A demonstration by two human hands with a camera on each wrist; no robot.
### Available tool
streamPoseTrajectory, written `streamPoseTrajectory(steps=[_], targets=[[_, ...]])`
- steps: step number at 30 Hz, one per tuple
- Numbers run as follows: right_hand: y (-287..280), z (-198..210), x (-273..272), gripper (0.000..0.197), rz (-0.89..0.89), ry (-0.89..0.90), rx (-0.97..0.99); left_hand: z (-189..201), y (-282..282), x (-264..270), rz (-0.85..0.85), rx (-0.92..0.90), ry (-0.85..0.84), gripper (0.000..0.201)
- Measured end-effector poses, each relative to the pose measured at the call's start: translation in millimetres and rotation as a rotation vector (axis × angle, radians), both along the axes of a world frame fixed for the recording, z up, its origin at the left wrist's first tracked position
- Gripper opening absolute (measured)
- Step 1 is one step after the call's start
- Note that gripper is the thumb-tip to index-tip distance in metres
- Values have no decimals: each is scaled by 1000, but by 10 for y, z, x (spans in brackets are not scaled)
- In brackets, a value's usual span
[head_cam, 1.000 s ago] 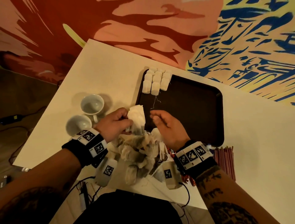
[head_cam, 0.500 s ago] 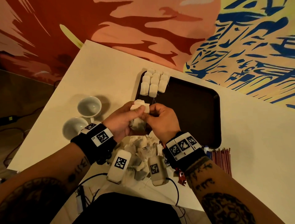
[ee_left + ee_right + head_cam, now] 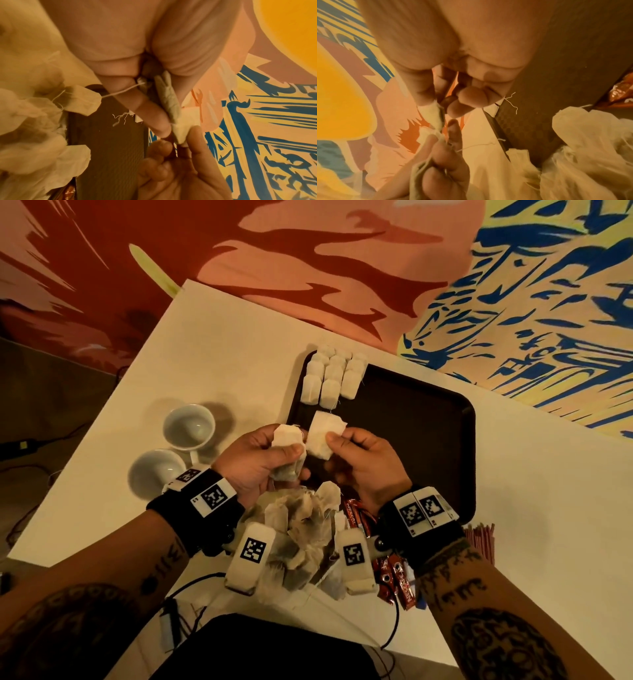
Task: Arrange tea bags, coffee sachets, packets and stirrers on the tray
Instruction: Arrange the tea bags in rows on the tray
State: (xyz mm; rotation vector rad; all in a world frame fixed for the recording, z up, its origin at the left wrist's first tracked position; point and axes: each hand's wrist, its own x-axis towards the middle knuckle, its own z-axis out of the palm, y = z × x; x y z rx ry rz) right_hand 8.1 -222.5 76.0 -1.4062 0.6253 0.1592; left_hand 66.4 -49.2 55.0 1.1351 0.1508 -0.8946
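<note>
A dark tray (image 3: 428, 440) lies on the white table, with several white tea bags (image 3: 330, 378) lined up in rows at its far left corner. My left hand (image 3: 270, 453) grips a small bunch of tea bags (image 3: 286, 446) (image 3: 169, 100) just above the tray's near left edge. Right beside it my right hand (image 3: 346, 446) pinches a single white tea bag (image 3: 322, 436) (image 3: 433, 115) between thumb and fingers. A loose heap of tea bags (image 3: 301, 529) sits on the table between my wrists.
Two white cups (image 3: 188, 428) stand left of the tray. Red coffee sachets (image 3: 356, 513) lie beside the heap and under my right wrist. A bundle of red stirrers (image 3: 479, 542) lies at the tray's near right corner. Cables hang off the near table edge.
My hands have lifted from the heap and met over the tray's near left edge. My right hand, empty before, now pinches one tea bag drawn from the left hand's bunch.
</note>
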Motion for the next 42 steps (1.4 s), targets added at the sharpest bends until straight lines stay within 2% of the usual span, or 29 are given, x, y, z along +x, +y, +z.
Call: streamPoseTrajectory(steps=[3,7,10,12,13,17,21,24,26,31,34,38,42], targets=[[-90,22,17,15,-82,-23,-45,-4,-63,15,76,-33,42,22],[-147,28,8,1,-23,-45,-116,0,-184,33,109,-21,72,27],[-190,-25,17,12,37,-50,-168,13,-317,29,96,7,95,20],[-215,-80,23,10,49,-59,-229,-2,-362,15,67,27,91,32],[-237,-110,29,9,55,-63,-258,-24,-386,15,50,57,69,37],[-314,-178,56,9,152,-78,-315,-91,-442,19,20,236,-53,16],[-427,-265,146,17,220,-164,-363,-145,-472,80,-57,351,-184,12],[-538,-300,261,17,325,-153,-424,-160,-499,137,-103,406,-242,10],[-660,-323,371,14,356,-115,-473,-187,-505,192,-61,415,-227,6],[-1069,-412,671,11,200,-5,-531,-232,-438,327,170,349,-80,5],[-1219,-536,784,11,367,74,-648,-205,-368,412,288,247,30,7],[-1283,-646,933,10,596,167,-736,-240,-303,498,362,177,65,17],[-1326,-758,1169,12,592,214,-799,-259,-371,513,345,176,47,18]])
